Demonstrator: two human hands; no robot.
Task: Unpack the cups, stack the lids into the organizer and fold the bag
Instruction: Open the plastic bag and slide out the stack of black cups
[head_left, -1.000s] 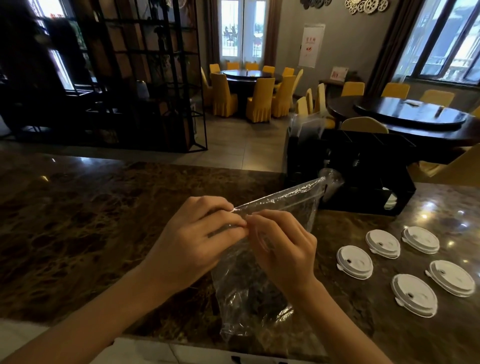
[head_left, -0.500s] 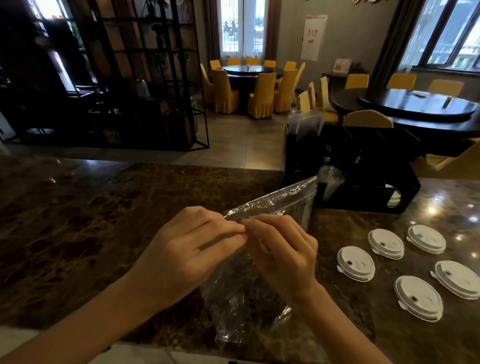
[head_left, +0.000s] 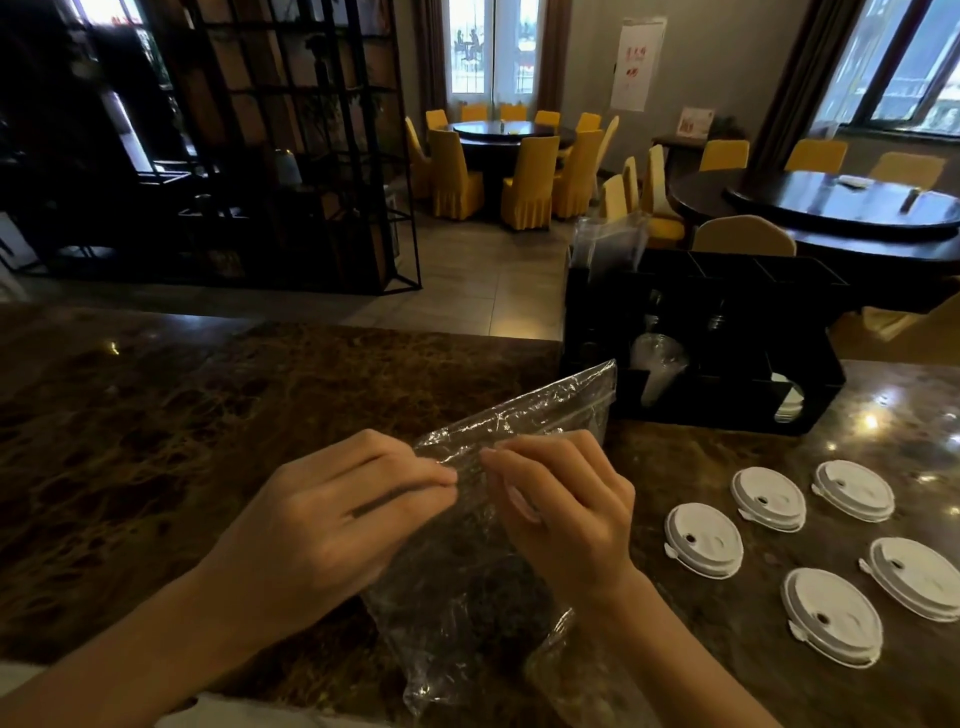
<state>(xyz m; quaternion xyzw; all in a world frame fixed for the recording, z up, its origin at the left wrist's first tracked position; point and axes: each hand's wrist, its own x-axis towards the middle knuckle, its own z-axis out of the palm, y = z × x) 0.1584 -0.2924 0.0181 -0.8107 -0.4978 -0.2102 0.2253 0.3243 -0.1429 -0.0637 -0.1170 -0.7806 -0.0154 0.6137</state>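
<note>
Clear bag (head_left: 524, 426) edge pinched by both hands (head_left: 452, 499)

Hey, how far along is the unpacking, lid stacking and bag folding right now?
Done: clear cups sit in the black organizer. In hand: left hand and right hand pinch the empty plastic bag, apparently folding it. Left: five white lids lie loose on the counter, unstacked.
</note>
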